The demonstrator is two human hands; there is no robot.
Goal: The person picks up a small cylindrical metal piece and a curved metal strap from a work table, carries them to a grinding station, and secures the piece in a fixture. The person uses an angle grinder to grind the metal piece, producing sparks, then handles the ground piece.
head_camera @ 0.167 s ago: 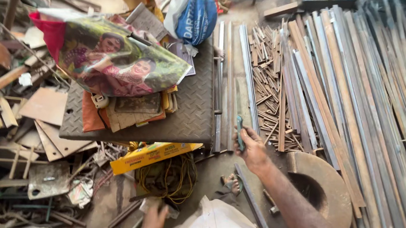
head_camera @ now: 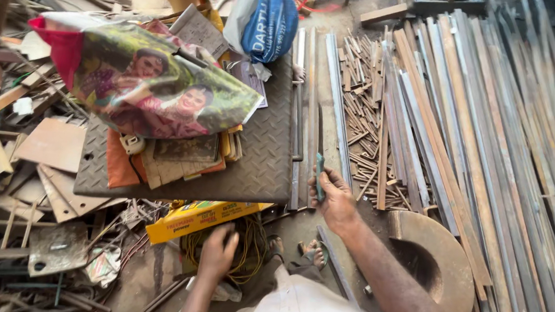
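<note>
Beside one plate (head_camera: 263, 168), right hand (head_camera: 335, 197) grips one file (head_camera: 319, 158); left hand (head_camera: 218, 254) rests, fingers curled, on one wire coil (head_camera: 251, 250).

Chequered steel plate (head_camera: 260, 168), landmark. On it: printed sack (head_camera: 144, 86) over a stack of books (head_camera: 181, 158). Behind it: plastic bag (head_camera: 265, 16). Right of it: long metal strips (head_camera: 465, 124), short offcuts (head_camera: 362, 83) between. Before it: cardboard box (head_camera: 196, 219), wire coil (head_camera: 250, 249). Left: scrap sheet pieces (head_camera: 54, 145).

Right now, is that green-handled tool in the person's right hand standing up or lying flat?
Lying flat. The green-handled tool rests lengthwise along the metal strips, with the right hand wrapped round its handle.
</note>
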